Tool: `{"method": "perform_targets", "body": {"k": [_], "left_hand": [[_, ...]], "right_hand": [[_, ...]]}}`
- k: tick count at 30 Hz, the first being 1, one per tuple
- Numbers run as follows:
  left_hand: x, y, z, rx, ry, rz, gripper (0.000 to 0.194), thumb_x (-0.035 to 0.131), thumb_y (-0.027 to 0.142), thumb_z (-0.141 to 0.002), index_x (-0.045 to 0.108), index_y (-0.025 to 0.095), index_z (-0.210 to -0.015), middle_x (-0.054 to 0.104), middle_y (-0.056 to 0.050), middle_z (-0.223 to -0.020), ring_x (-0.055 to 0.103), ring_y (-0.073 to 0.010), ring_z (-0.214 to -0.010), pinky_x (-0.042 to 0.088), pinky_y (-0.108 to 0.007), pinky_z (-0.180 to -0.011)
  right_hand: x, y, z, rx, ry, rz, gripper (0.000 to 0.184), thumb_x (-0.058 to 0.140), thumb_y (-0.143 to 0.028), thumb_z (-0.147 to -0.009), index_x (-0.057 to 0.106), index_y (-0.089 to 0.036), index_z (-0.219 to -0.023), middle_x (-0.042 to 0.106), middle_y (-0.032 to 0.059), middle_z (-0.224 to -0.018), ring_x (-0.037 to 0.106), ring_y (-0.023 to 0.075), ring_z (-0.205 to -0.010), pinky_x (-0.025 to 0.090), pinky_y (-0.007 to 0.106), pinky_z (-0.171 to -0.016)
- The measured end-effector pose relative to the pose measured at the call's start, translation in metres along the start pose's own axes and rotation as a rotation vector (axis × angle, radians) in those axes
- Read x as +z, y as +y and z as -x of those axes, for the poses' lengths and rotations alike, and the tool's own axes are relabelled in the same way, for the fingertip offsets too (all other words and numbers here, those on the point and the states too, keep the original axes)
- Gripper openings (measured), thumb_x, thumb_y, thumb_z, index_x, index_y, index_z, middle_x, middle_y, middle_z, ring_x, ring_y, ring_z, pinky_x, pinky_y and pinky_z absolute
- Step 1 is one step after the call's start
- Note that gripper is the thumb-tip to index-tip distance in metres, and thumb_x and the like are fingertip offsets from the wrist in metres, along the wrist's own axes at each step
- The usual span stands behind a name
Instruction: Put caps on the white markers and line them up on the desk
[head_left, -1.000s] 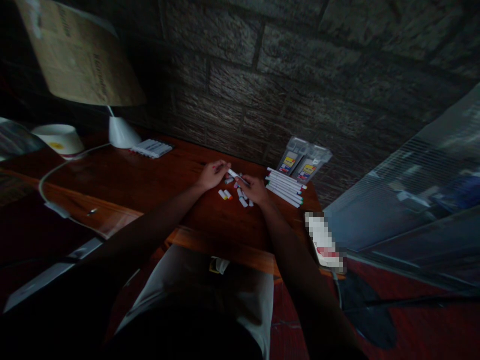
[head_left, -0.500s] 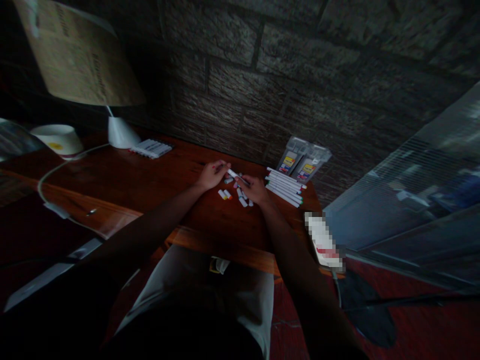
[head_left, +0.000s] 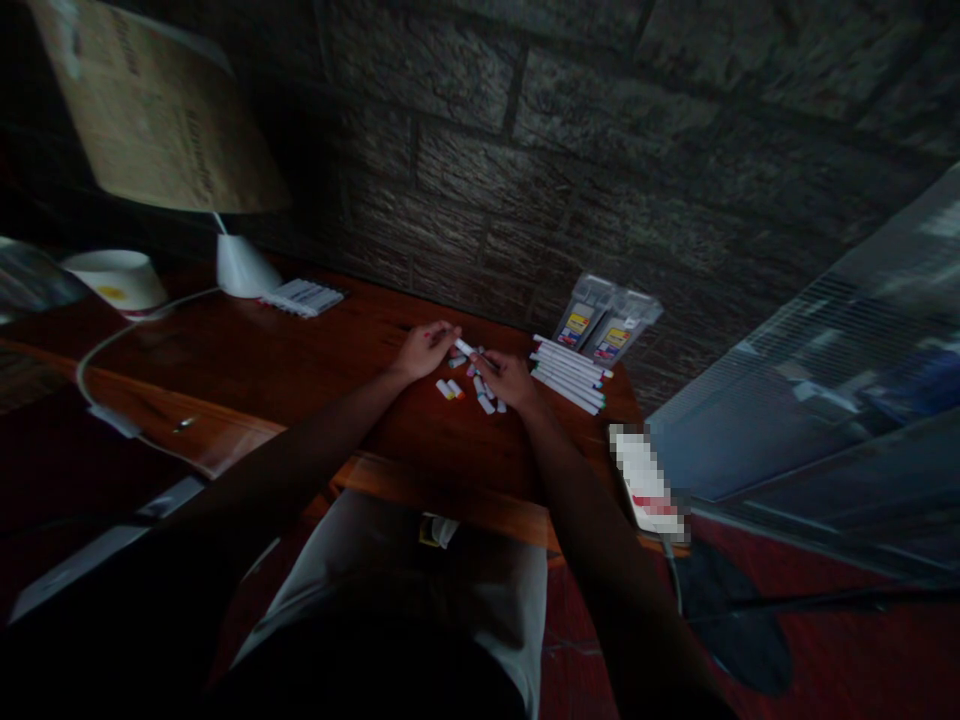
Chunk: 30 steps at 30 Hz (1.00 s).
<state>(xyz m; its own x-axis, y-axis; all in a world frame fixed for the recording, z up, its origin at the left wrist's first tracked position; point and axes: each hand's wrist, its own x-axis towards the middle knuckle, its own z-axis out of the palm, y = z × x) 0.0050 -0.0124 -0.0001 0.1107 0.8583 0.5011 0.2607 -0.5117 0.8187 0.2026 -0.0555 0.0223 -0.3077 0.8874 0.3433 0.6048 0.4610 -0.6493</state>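
On a dark wooden desk (head_left: 300, 360) my left hand (head_left: 426, 349) and my right hand (head_left: 511, 378) both hold one white marker (head_left: 466, 349) between them, fingers pinched on its two ends. Several loose marker caps (head_left: 450, 389) with coloured tips lie on the desk just below and between my hands. A row of white markers (head_left: 571, 372) lies side by side to the right of my right hand. Behind that row two clear marker packages (head_left: 607, 325) lean against the stone wall.
A white lamp base (head_left: 244, 267) and another flat set of markers (head_left: 304, 296) sit at the back left, next to a white bowl-like object (head_left: 120, 280) and a cable (head_left: 112, 345). A blurred white item (head_left: 646, 485) lies at the desk's right edge. My lap is below.
Almost nothing has moved; my hands stay on the same marker, with only a slight shift of the fingers.
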Motion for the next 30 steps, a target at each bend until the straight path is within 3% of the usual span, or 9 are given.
{"method": "perform_targets", "body": {"k": [30], "left_hand": [[-0.0002,-0.0003,-0.0004,-0.024,-0.002,0.027,0.037,0.056,0.055,-0.089,0.063,0.019,-0.085,0.066,-0.001,-0.066,0.064,-0.0167,-0.067,0.051,-0.028,-0.068]], "right_hand": [[0.0001,-0.0003,0.0003,0.001,-0.002,-0.007,0.037,0.053,-0.048,-0.094,0.076,-0.020,-0.082,0.066,-0.0019,-0.063,0.056,0.0102,-0.058,0.038,0.020,-0.057]]}}
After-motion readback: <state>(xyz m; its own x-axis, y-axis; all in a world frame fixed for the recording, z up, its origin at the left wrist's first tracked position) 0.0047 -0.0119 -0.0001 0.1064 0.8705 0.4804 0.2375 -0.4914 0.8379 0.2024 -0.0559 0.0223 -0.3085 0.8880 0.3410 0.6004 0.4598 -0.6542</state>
